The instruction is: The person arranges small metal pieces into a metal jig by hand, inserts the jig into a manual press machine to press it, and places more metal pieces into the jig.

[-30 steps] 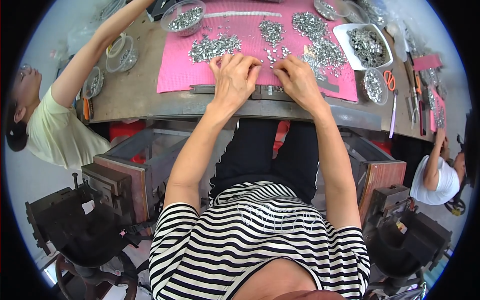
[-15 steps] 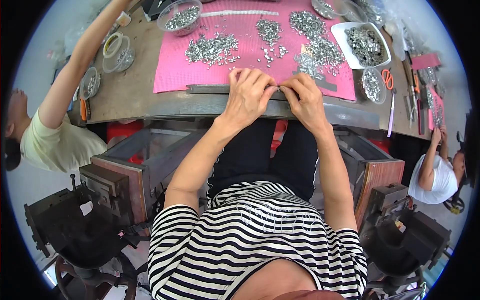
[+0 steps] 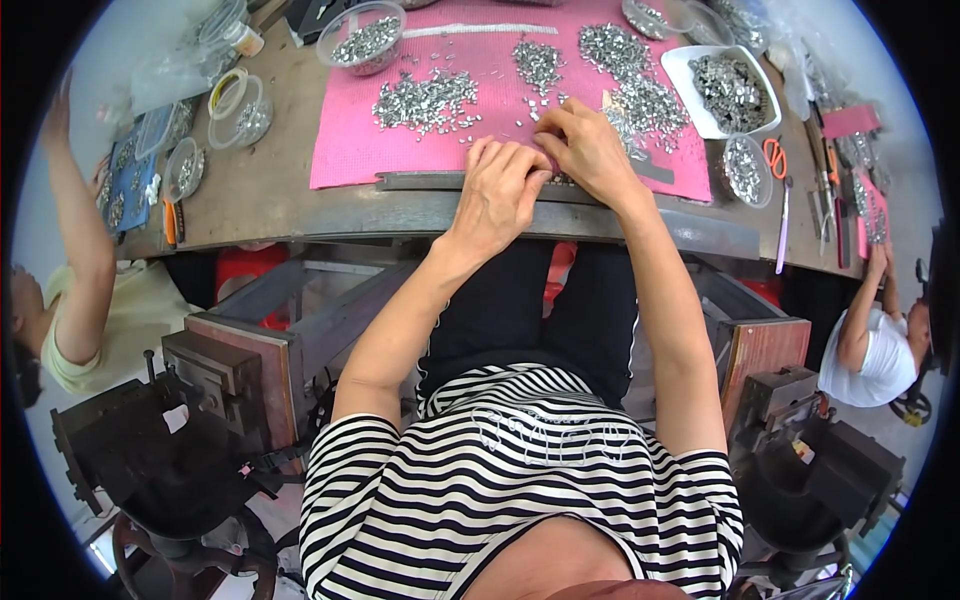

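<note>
My left hand (image 3: pixel 498 195) and my right hand (image 3: pixel 588 150) meet at the near edge of a pink mat (image 3: pixel 345 150). Their fingertips pinch together over a long grey metal strip (image 3: pixel 420 181) that lies along that edge. Small silver metal pieces sit under the fingertips; what each hand grips is too small to make out. Heaps of the same silver pieces (image 3: pixel 425 98) lie spread across the mat beyond the hands.
A white tray (image 3: pixel 684 65) and clear bowls (image 3: pixel 365 40) of silver pieces ring the mat. Orange-handled scissors (image 3: pixel 776 155) and tools lie at the right. One person sits at the left (image 3: pixel 85 300), another at the right (image 3: pixel 875 345). Dark presses (image 3: pixel 170 450) stand below the bench.
Both hands have shifted slightly along the strip and their fingertips have drawn closer together. The person at the left has raised an arm away from the bench.
</note>
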The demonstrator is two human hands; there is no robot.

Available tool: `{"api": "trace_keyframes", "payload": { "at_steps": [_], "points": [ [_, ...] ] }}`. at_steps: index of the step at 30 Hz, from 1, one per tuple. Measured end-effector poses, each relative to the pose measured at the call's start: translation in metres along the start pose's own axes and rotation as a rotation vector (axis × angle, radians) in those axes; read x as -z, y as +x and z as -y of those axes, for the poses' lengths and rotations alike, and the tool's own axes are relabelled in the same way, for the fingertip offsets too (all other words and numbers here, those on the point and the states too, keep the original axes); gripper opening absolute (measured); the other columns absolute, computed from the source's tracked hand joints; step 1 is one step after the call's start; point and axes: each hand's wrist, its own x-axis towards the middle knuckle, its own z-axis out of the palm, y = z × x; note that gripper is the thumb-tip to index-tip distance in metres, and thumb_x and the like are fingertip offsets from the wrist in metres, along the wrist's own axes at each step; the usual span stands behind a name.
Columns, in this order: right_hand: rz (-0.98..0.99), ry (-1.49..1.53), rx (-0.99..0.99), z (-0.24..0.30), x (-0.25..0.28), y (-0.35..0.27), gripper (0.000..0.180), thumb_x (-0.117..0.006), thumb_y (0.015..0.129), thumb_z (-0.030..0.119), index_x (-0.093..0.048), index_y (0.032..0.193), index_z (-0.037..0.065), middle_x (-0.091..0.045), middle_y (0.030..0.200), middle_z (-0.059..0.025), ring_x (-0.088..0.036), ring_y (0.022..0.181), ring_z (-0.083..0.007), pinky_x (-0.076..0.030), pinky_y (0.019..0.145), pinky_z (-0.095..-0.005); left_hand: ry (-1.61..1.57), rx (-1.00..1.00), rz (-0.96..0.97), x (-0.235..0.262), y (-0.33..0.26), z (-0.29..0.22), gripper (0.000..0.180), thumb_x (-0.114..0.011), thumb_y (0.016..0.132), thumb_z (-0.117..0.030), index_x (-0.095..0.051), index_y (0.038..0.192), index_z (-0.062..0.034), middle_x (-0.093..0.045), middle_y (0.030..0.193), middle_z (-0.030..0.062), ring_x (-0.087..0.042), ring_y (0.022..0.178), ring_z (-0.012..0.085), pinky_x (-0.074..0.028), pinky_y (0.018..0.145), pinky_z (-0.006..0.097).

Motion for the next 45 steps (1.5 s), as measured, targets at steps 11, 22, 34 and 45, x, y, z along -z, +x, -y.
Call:
{"api": "trace_keyframes", "payload": {
  "at_steps": [11, 22, 34, 45],
  "points": [
    [-0.028, -0.038, 0.017, -0.003, 0.001, -0.002, 0.013, -0.070, 0.088, 0.012, -0.068, 0.090, -0.001, -0.065, 0.087, -0.0169, -0.065, 0.075, -0.0351, -0.051, 0.068, -0.0429, 0.101, -0.039, 0.017, -0.004, 0.001, -0.008, 0.013, -0.075, 0.084, -0.012, -0.066, 0.093, -0.0104, -0.059, 0.089, 0.0053, -0.056, 0.092, 0.0267, -0.037, 0.096, 0.045],
    [-0.175, 0.106, 0.000, 0.015, 0.023, -0.063, 0.007, -0.070, 0.087, 0.003, -0.067, 0.092, 0.000, -0.064, 0.088, -0.0119, -0.063, 0.084, -0.0303, -0.047, 0.076, -0.0385, 0.062, -0.026, 0.021, -0.001, 0.005, -0.009, 0.015, -0.075, 0.083, -0.009, -0.066, 0.095, -0.0075, -0.060, 0.089, 0.0073, -0.058, 0.091, 0.0291, -0.040, 0.096, 0.046],
    [-0.137, 0.083, -0.013, 0.003, 0.021, -0.046, 0.012, -0.071, 0.087, 0.004, -0.073, 0.099, 0.004, -0.066, 0.088, -0.0094, -0.064, 0.082, -0.0277, -0.048, 0.074, -0.0373, 0.099, -0.031, 0.010, 0.011, 0.017, 0.003, 0.010, -0.072, 0.086, -0.007, -0.069, 0.095, -0.0051, -0.064, 0.089, 0.0074, -0.059, 0.085, 0.0281, -0.043, 0.092, 0.043],
    [-0.090, -0.005, -0.006, -0.019, -0.004, 0.004, 0.013, -0.069, 0.087, 0.011, -0.075, 0.099, 0.007, -0.063, 0.085, -0.0117, -0.063, 0.082, -0.0317, -0.046, 0.076, -0.0445, 0.353, -0.274, 0.269, 0.017, 0.079, 0.063, 0.018, -0.077, 0.082, -0.017, -0.075, 0.100, -0.0192, -0.060, 0.092, 0.0010, -0.057, 0.101, 0.0222, -0.032, 0.105, 0.053]
  ]
}}
